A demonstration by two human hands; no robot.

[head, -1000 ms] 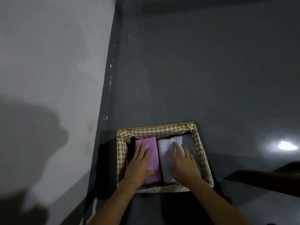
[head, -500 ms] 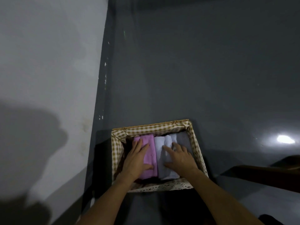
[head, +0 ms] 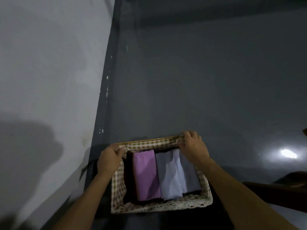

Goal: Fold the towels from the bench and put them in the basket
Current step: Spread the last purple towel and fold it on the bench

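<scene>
A wicker basket (head: pixel 159 206) with a brown-checked lining and lace trim stands on the dark grey floor. Inside lie folded towels side by side: a purple towel (head: pixel 146 175), a pale blue-white towel (head: pixel 169 176) and a grey towel (head: pixel 191 175) at the right. My left hand (head: pixel 109 159) grips the basket's far left corner. Over the far right corner, my right hand (head: pixel 193 146) is closed on the rim.
A pale wall (head: pixel 46 80) rises on the left, meeting the floor along a dark skirting. A dark wooden bench edge (head: pixel 282 188) shows at the lower right. A bright light reflection (head: pixel 289 154) lies on the floor to the right.
Both hands have lifted off the towels and moved to the basket's far corners, where they now grip the rim. The camera has come closer to the basket.
</scene>
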